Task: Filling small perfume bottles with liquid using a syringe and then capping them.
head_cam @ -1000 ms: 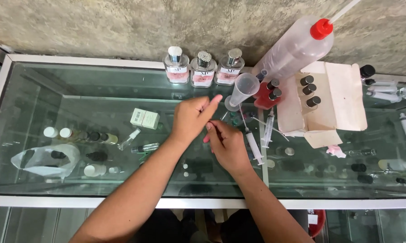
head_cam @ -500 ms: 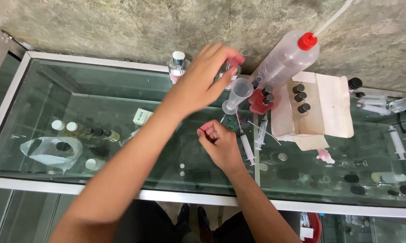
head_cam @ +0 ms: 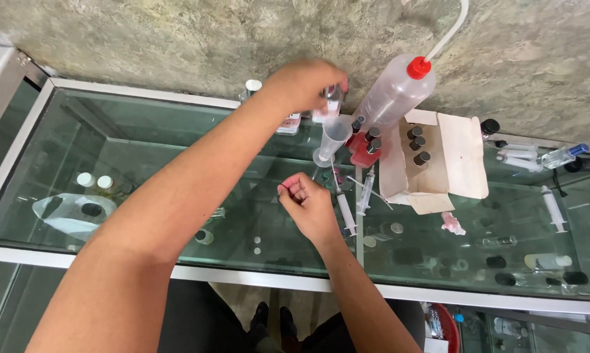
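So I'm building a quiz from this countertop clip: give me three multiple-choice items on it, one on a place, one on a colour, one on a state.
1. Where is the left hand?
A. At the small bottles by the back wall
B. Flat on the front edge of the counter
C. Inside the cardboard box

2. What colour is the cap of the big squeeze bottle?
A. Blue
B. Red
C. Yellow

3. How is the right hand held?
A. Spread flat on the glass
B. Gripping the squeeze bottle
C. Loosely curled above the glass counter, fingers bent in

Answers:
1 A, the left arm stretches to the back, its hand around a small clear bottle there.
2 B, the cap with the tube is red.
3 C, the fingers curl toward the palm beside the syringes; whether they pinch anything cannot be told.
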